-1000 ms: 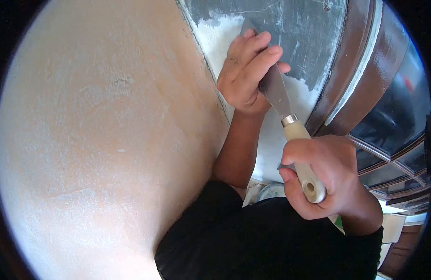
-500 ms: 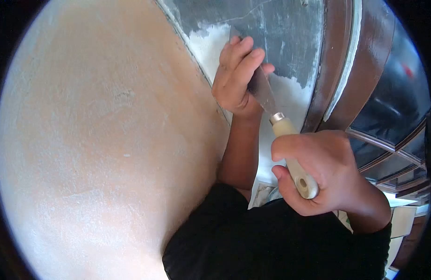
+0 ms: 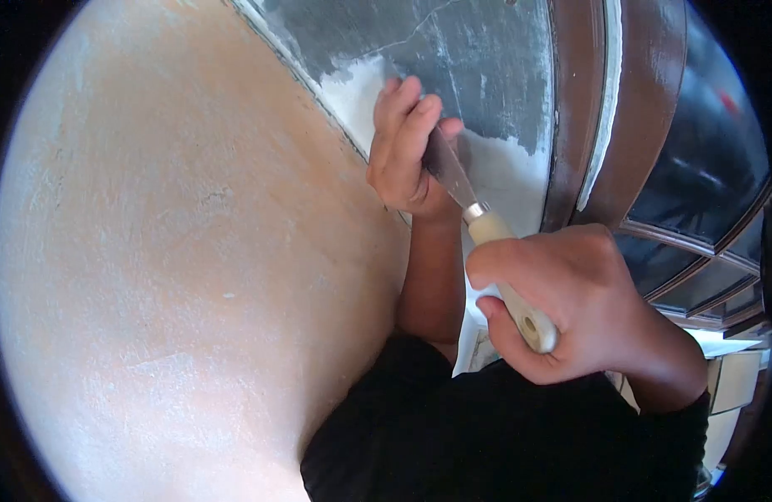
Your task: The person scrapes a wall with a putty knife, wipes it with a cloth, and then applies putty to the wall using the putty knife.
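The right hand (image 3: 562, 289) holds the scraper (image 3: 489, 227) firmly, with its thumb and fingers closed around the pale handle (image 3: 543, 335). The scraper is tilted, and its metal blade (image 3: 451, 171) points up to the left hand (image 3: 409, 151). The left fingers lie near together and a little bent, not spread, and the left thumb shows on the other side of the blade. I cannot tell if they really pinch it, because the palm and the front part of the blade are hidden.

Behind the hands is a grey wall (image 3: 495, 75) with a white coat (image 3: 510, 180) on its lower part, whose upper border is uneven. A pinkish wall (image 3: 177, 259) stands at one side, a brown frame (image 3: 577, 92) at the other.

Compared with one second ago, the hands and the scraper appear further to the left, but the frame has shifted that way too, so I think the camera mostly turns. The left hand is seen more from its side. The right grip looks the same, and the white border shows no clear growth. For the work, I judge, this means only small adjustment and little visible progress.
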Demonstrator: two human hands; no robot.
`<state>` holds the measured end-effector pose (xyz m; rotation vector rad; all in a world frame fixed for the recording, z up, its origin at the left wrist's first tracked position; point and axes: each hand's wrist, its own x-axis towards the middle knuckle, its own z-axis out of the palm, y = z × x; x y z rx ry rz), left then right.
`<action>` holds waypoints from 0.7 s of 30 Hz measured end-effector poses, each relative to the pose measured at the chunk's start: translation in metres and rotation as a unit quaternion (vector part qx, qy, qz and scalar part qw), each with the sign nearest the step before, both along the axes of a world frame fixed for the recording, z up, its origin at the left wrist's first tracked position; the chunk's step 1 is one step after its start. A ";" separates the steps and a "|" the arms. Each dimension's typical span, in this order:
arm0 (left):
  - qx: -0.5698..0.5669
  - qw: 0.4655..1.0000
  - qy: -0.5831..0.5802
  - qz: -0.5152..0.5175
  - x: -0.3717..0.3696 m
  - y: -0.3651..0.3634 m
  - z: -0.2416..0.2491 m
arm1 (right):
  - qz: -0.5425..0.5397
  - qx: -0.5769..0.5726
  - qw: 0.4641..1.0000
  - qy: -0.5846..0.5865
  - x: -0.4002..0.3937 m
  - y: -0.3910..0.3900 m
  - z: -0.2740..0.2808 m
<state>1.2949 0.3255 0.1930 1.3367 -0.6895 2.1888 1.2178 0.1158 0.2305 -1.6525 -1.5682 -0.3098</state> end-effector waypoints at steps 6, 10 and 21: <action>-0.019 1.000 0.006 -0.010 -0.002 -0.004 -0.007 | -0.005 0.020 1.000 -0.008 -0.002 0.001 -0.002; -0.060 0.998 0.004 -0.013 -0.002 -0.008 -0.006 | -0.017 -0.012 1.000 -0.001 -0.002 0.002 -0.004; -0.013 1.000 -0.012 -0.009 0.003 -0.007 -0.007 | -0.008 -0.027 1.000 -0.008 -0.001 -0.004 -0.001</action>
